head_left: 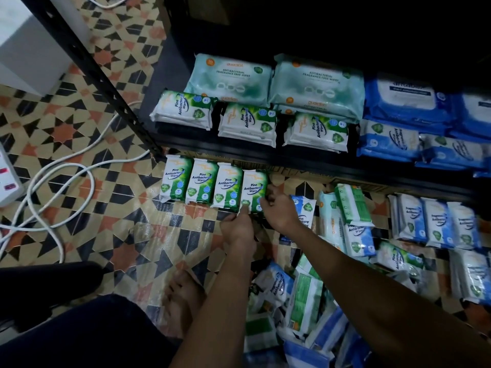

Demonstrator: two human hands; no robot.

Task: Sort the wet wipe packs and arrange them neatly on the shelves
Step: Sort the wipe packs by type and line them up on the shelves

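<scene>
Your bare foot (180,301) rested on the patterned floor (87,216) at lower centre of the frame, with a loose heap of unsorted packs (305,309) lying just right of it under your right forearm.

Both hands met at the centre of the frame on one pine wipe pack (253,191). Your left hand (237,229) sat directly below the pack and pinched its lower edge, fingers closed on the wrapper. Your right hand (280,212) came in from the lower right, its fingers curled against the pack's right edge and lower right corner; they appeared to grip it, though the fingertips were partly hidden. The left hand was the nearer to the pack's bottom, the right to its side.

The pack stood with its long axis running up and down the frame, above your fingers, as the fourth and rightmost of a row of green pine packs (190,183) set edge to edge on the floor below the shelf front. My judgement: it was being squared against its neighbour, so any coming move should press leftward.

Further up, the lower shelf (265,152) carried three stacks of pine packs (247,123), with large teal packs (273,81) behind them and blue packs (409,120) to the right. More blue-and-white packs (435,221) stood at right of frame.
</scene>
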